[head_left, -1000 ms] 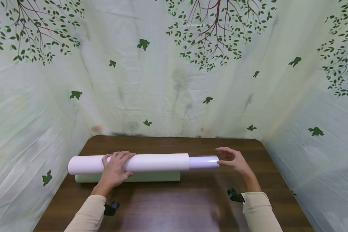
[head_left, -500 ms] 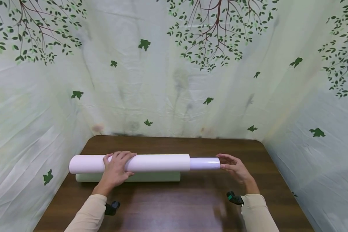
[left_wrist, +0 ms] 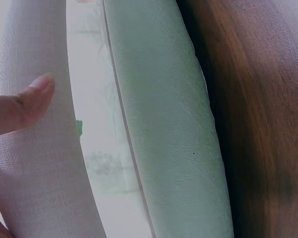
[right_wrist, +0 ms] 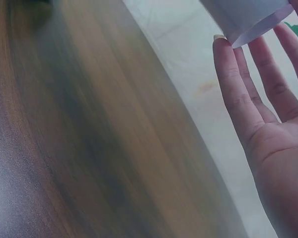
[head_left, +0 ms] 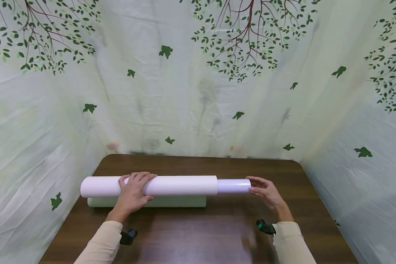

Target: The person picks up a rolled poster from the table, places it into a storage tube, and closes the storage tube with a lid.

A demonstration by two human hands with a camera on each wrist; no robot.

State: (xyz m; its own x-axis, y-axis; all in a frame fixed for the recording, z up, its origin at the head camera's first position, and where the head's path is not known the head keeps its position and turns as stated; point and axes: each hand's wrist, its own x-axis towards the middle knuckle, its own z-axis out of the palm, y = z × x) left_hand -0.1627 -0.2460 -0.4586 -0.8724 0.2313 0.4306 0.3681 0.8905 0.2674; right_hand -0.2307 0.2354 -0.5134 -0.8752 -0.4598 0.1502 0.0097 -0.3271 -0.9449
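My left hand [head_left: 132, 196] grips a long white roll [head_left: 181, 185] from above, fingers over its far side and thumb on its near side. In the left wrist view the roll [left_wrist: 39, 168] has a fine, linen-like texture. A thinner, glossy white inner roll [head_left: 234, 186] sticks out of its right end. My right hand [head_left: 267, 192] holds that inner roll's open end, thumb on the near side and fingertips at the far rim. Up close in the right wrist view, the long fingers [right_wrist: 231, 84] touch the inner roll's rim [right_wrist: 263, 27].
A pale green roll [head_left: 178, 201] with a crinkled surface lies on the brown wooden table [head_left: 191, 234], below and nearer than the white roll. Behind the table hangs a pale curtain [head_left: 191, 91] printed with branches and leaves; it encloses the sides too.
My right hand's fingers have come down from above the inner roll's end onto its far rim. The left hand keeps its grip. The inner roll sticks out about as far as before.
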